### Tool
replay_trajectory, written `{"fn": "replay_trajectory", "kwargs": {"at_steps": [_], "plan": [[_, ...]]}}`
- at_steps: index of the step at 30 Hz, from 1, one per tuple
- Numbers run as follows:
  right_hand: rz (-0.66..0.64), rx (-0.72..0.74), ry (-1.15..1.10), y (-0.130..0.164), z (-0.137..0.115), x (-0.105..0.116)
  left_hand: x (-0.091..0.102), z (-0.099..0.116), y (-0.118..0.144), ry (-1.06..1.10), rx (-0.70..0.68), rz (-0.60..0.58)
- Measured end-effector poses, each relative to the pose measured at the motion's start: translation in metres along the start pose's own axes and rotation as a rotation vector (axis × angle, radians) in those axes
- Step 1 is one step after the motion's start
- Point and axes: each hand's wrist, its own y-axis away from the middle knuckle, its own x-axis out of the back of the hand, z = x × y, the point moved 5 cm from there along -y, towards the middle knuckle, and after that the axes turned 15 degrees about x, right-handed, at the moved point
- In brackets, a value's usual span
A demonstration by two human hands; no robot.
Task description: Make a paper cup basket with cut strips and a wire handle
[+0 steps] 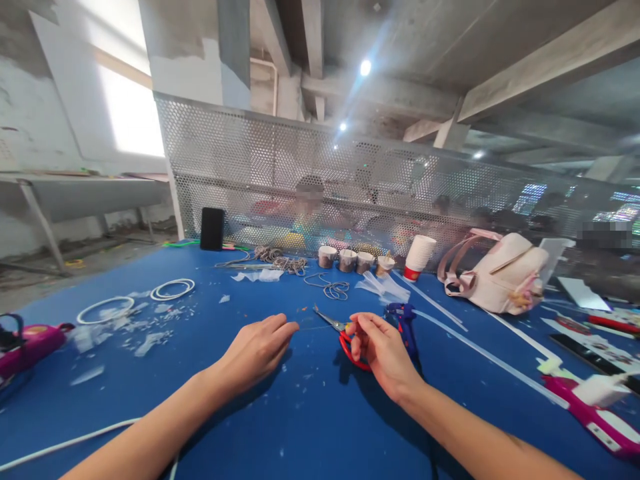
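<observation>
Gripping red-handled scissors [345,333] mid-table, blades pointing up-left toward the far left corner, the right hand [383,350] closed on them; the left hand [257,347] lay loosely curled beside, empty.

Head-worn view, forward-down, close over table [320,413]

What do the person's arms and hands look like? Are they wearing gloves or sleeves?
No gloves and no sleeves show. Both forearms are bare from the bottom edge of the picture up to the wrists. The left hand and the right hand are bare too, with no rings, watch or bracelets that can be seen. The fingernails look short and plain.
</observation>
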Motion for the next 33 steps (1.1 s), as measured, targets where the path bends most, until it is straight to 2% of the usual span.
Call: {"fn": "replay_trajectory", "kwargs": {"at_steps": [5, 12, 18, 27, 33], "plan": [[0.127, -0.021, -0.08, -0.002, 0.0, 0.018, 0.002, -0.004, -0.001, -0.048, 0.037, -0.018], [0.193, -0.065, -0.154, 0.004, -0.003, 0.025, 0.011, -0.017, -0.008, -0.212, 0.137, 0.012], [0.266, -0.123, -0.188, 0.003, 0.002, 0.031, 0.013, -0.036, -0.012, -0.262, 0.236, 0.024], [0.339, -0.118, -0.149, 0.001, 0.004, 0.033, 0.027, -0.054, -0.015, -0.264, 0.444, 0.063], [0.344, -0.133, -0.157, -0.001, 0.006, 0.03, 0.038, -0.052, -0.011, -0.139, 0.544, 0.112]]}}
